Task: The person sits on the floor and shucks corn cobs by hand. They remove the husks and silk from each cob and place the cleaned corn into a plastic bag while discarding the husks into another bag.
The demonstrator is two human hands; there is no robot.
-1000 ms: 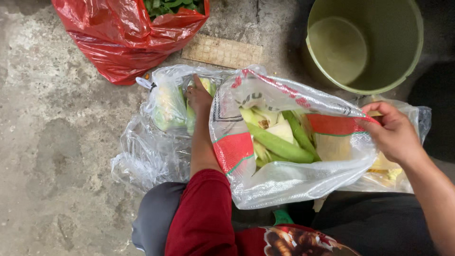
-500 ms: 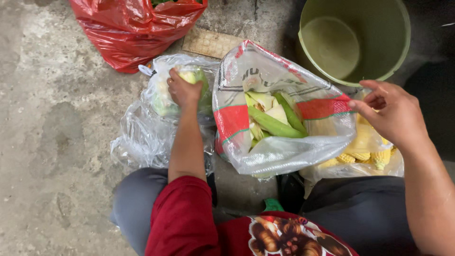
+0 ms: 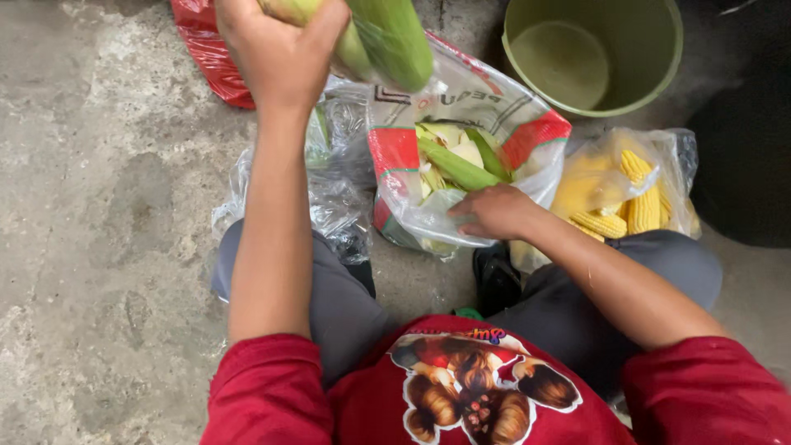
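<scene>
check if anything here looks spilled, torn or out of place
Nothing stands out. The left hand holds an unhusked corn ear, the right hand grips the husk bag, and the peeled cobs stay inside their clear bag.

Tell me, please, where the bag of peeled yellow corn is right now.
In the head view the bag of yellow corn lies on the floor at the person's right, just below the green bucket and beside the husk bag, by the right knee.
</scene>
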